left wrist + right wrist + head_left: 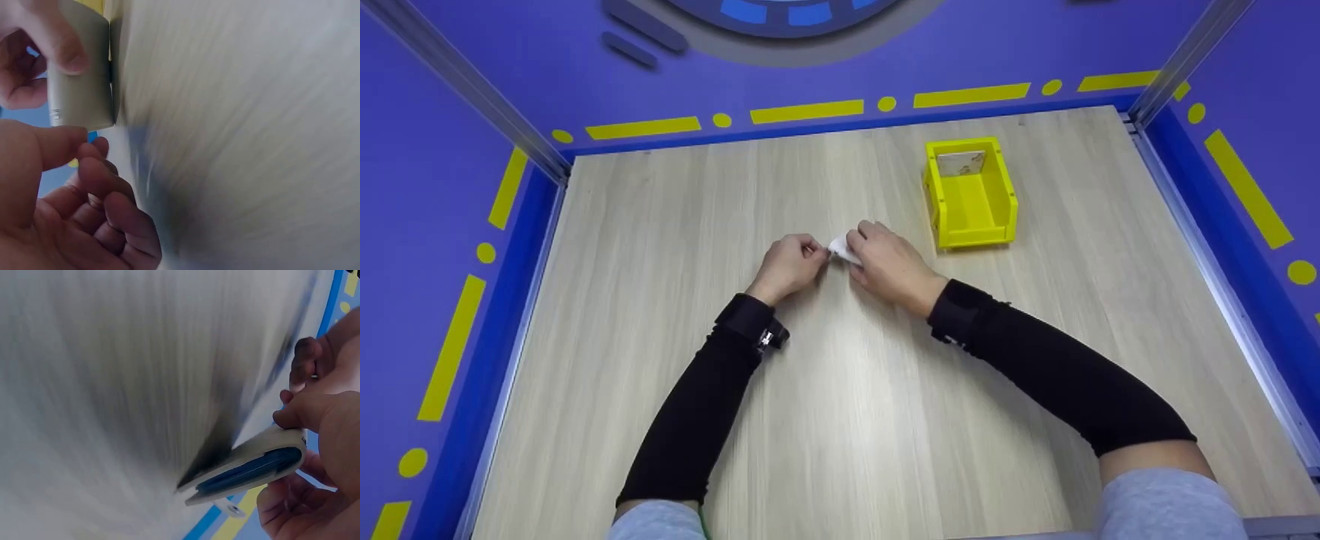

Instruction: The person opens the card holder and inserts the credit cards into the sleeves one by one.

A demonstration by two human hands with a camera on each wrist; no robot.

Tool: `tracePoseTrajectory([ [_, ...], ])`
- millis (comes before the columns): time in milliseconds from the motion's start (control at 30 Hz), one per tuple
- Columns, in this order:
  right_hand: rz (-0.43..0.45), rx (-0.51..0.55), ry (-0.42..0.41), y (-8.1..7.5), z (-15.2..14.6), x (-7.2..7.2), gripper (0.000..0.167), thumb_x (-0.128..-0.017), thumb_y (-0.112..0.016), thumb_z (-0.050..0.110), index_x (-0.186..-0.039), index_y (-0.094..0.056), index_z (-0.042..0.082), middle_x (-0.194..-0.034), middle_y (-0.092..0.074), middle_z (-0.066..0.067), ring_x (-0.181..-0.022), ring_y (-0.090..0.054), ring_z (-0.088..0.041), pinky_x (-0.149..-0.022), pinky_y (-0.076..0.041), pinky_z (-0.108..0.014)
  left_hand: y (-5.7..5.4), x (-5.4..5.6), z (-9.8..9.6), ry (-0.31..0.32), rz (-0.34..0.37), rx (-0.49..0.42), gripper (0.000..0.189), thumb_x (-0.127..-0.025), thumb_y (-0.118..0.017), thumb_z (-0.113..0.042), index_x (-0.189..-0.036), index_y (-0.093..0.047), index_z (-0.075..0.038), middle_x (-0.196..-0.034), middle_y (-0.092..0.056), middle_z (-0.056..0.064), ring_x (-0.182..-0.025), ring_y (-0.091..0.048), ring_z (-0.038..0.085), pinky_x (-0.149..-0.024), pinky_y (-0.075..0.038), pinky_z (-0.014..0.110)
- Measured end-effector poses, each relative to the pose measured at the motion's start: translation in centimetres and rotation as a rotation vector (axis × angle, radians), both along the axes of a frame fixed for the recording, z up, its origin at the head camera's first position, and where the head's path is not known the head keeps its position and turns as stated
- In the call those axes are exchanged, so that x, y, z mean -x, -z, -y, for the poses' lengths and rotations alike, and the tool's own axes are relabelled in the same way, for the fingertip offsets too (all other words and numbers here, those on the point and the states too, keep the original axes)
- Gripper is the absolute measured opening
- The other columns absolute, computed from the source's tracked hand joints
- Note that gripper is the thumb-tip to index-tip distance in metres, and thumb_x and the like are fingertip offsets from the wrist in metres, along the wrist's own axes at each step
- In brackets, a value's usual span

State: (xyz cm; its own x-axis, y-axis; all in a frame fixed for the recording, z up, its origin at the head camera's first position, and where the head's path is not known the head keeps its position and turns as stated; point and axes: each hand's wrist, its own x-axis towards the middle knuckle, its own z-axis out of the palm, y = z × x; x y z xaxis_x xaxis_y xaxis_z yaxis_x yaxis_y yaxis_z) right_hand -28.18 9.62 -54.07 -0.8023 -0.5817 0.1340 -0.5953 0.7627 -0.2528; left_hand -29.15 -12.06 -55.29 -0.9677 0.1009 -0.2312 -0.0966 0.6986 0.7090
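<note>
A small white card holder (264, 447) with blue leaves inside is folded nearly flat. In the right wrist view a short strap (229, 507) with a round metal stud sticks out past it. My right hand (889, 262) grips the holder, thumb on one cover and fingers round the other side. My left hand (790, 262) is at the holder's left end. There its thumb and index finger pinch together right at the edge, and what lies between their tips is hidden. The left hand's other fingers (132, 225) are curled beside them.
A yellow bin (971, 195) with a pale label inside stands behind the right hand on the wood-grain table (660, 225). Blue walls (810, 82) with yellow markings enclose the table at the back and sides.
</note>
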Motion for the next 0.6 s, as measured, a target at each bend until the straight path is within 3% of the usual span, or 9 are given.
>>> tracePoseTrajectory([
  [133,0.009,-0.003,-0.020,0.7,0.8,-0.5,0.034,-0.102,-0.077,0.017,-0.126,-0.065,-0.004,-0.119,-0.065,-0.021,-0.107,-0.068,-0.042,-0.111,-0.056,-0.056,2.3,1.4,0.8,-0.031,-0.005,0.043,0.020,-0.102,-0.064,-0.030,-0.101,-0.078,-0.015,-0.089,-0.070,0.001,-0.079,-0.063,0.019,-0.071,-0.049,0.035],
  [233,0.026,-0.002,-0.025,1.1,1.1,-0.8,0.033,-0.102,-0.076,0.016,-0.124,-0.066,-0.007,-0.121,-0.065,-0.023,-0.108,-0.069,-0.043,-0.110,-0.057,-0.056,4.2,2.3,1.3,-0.043,-0.017,0.065,0.021,-0.100,-0.062,-0.033,-0.098,-0.077,-0.019,-0.090,-0.072,0.000,-0.078,-0.065,0.018,-0.069,-0.050,0.034],
  [267,0.034,0.002,-0.027,1.1,1.1,-0.8,0.032,-0.103,-0.075,0.016,-0.123,-0.067,-0.007,-0.121,-0.065,-0.024,-0.107,-0.070,-0.042,-0.106,-0.060,-0.055,4.4,2.3,1.3,-0.043,-0.014,0.064,0.022,-0.100,-0.062,-0.035,-0.098,-0.077,-0.019,-0.090,-0.072,-0.001,-0.078,-0.064,0.018,-0.068,-0.050,0.034],
  [333,0.055,0.012,-0.033,1.0,1.0,-0.6,0.028,-0.104,-0.073,0.017,-0.120,-0.070,-0.006,-0.119,-0.066,-0.023,-0.105,-0.069,-0.039,-0.099,-0.061,-0.053,3.7,1.9,1.1,-0.036,-0.002,0.054,0.024,-0.101,-0.063,-0.036,-0.098,-0.078,-0.018,-0.089,-0.070,-0.001,-0.077,-0.063,0.018,-0.068,-0.049,0.033],
  [433,0.113,0.075,-0.017,0.6,0.6,0.0,0.026,-0.106,-0.069,0.020,-0.115,-0.075,-0.004,-0.113,-0.068,-0.020,-0.098,-0.067,-0.034,-0.092,-0.060,-0.050,1.3,0.6,0.4,-0.035,0.015,0.040,0.027,-0.105,-0.063,-0.034,-0.097,-0.079,-0.013,-0.087,-0.067,0.001,-0.077,-0.060,0.019,-0.069,-0.045,0.032],
  [500,0.140,0.116,0.025,0.2,0.2,0.5,0.027,-0.107,-0.066,0.022,-0.113,-0.077,-0.003,-0.107,-0.069,-0.017,-0.092,-0.066,-0.031,-0.087,-0.059,-0.048,-0.5,-0.4,-0.1,-0.040,0.012,0.040,0.028,-0.106,-0.063,-0.032,-0.096,-0.079,-0.011,-0.087,-0.065,0.002,-0.078,-0.058,0.019,-0.070,-0.043,0.031],
  [600,0.171,0.147,0.109,-0.9,-0.5,1.3,0.028,-0.107,-0.064,0.023,-0.109,-0.079,-0.001,-0.100,-0.071,-0.016,-0.087,-0.066,-0.030,-0.082,-0.059,-0.047,-1.5,-1.0,-0.8,-0.055,-0.006,0.064,0.031,-0.107,-0.063,-0.034,-0.091,-0.077,-0.013,-0.085,-0.063,0.000,-0.078,-0.057,0.019,-0.070,-0.042,0.030],
])
